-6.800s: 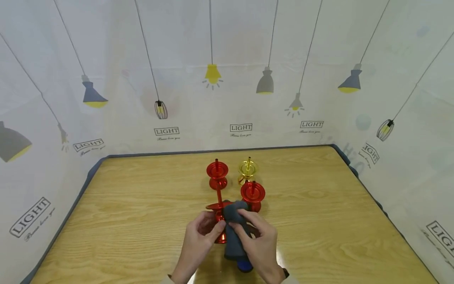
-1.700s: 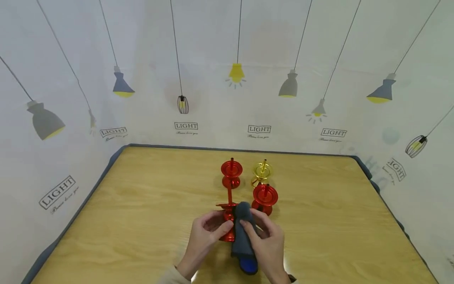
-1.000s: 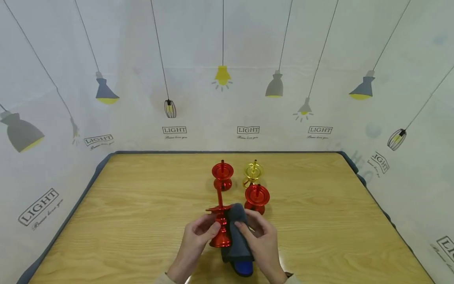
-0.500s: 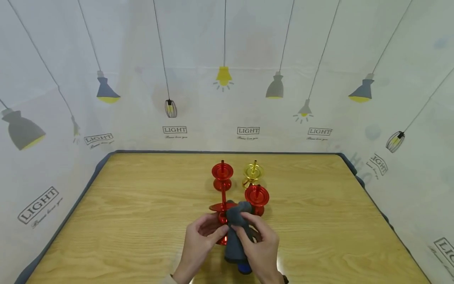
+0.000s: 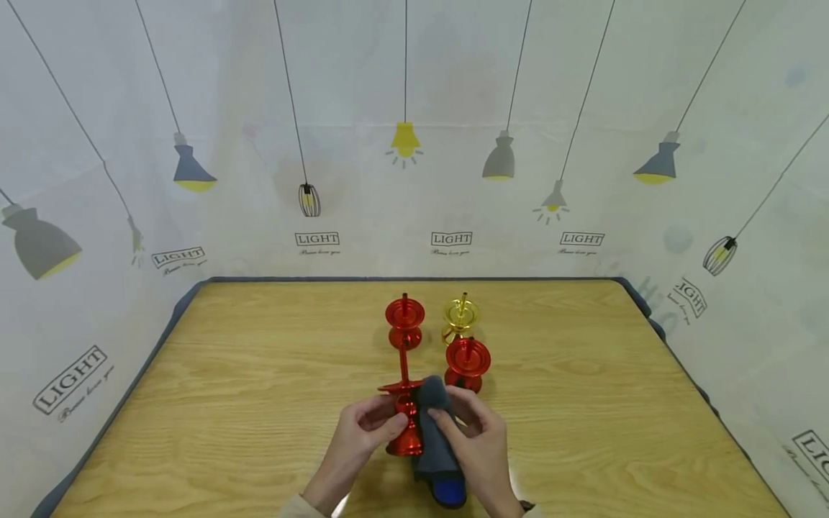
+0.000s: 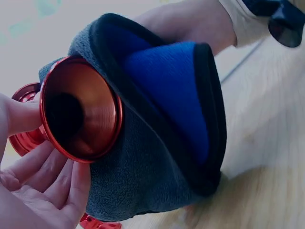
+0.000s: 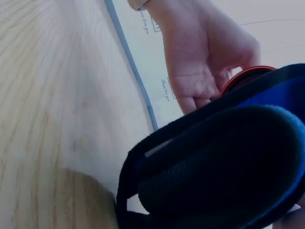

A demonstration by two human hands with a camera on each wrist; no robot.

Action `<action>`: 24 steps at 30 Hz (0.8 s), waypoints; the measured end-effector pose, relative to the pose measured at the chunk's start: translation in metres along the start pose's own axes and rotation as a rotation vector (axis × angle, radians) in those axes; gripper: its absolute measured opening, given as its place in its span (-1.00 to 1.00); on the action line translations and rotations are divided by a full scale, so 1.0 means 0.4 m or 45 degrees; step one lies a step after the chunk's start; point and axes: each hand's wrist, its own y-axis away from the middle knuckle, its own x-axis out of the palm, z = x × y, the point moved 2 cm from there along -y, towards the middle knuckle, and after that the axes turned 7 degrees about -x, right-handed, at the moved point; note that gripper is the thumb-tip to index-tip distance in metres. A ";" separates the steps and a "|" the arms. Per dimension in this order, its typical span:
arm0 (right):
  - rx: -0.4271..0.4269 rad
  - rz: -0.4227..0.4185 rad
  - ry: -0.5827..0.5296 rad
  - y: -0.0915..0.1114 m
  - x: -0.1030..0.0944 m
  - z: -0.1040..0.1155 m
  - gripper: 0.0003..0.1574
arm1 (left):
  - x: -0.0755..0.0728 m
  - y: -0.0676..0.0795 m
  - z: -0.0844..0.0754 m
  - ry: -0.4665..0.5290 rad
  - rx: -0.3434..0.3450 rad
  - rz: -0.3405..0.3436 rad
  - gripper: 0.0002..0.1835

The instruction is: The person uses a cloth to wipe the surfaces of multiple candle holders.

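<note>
My left hand (image 5: pixel 363 433) grips a shiny red candlestick (image 5: pixel 406 440) by its stem, thumb in front; it tilts slightly, spike and drip dish upward. Beside it, my right hand (image 5: pixel 481 440) holds a folded grey cloth (image 5: pixel 440 446) with black edging and a blue underside, its thumb pressed on the near face. The cloth lies against the candlestick's right side. In the left wrist view, the hollow base (image 6: pixel 102 114) of the candlestick faces the camera, touching the cloth. Folds of cloth hide most of the right hand's fingers in the right wrist view.
Beyond my hands, two red candlesticks, one at the back left (image 5: pixel 405 316) and one nearer right (image 5: pixel 468 357), stand near a gold candlestick (image 5: pixel 460 315). They share a wooden table (image 5: pixel 259 381), enclosed by a lamp-printed fabric screen (image 5: pixel 363 180).
Half a second ago the cloth overlapped the candlestick's stem and base; now it sits further right, uncovering both. The candlestick is slightly lower in view. The standing candlesticks stay put.
</note>
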 end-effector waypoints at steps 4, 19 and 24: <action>0.049 0.004 -0.023 0.000 -0.005 -0.002 -0.59 | 0.002 0.002 -0.001 -0.045 0.025 0.004 -0.50; 0.218 -0.213 0.177 -0.003 -0.106 0.041 -0.56 | -0.040 -0.098 0.005 0.008 0.210 -0.143 -0.46; 0.275 -0.289 0.270 -0.007 -0.181 0.072 -0.52 | -0.053 -0.152 0.020 -0.192 0.228 -0.266 -0.47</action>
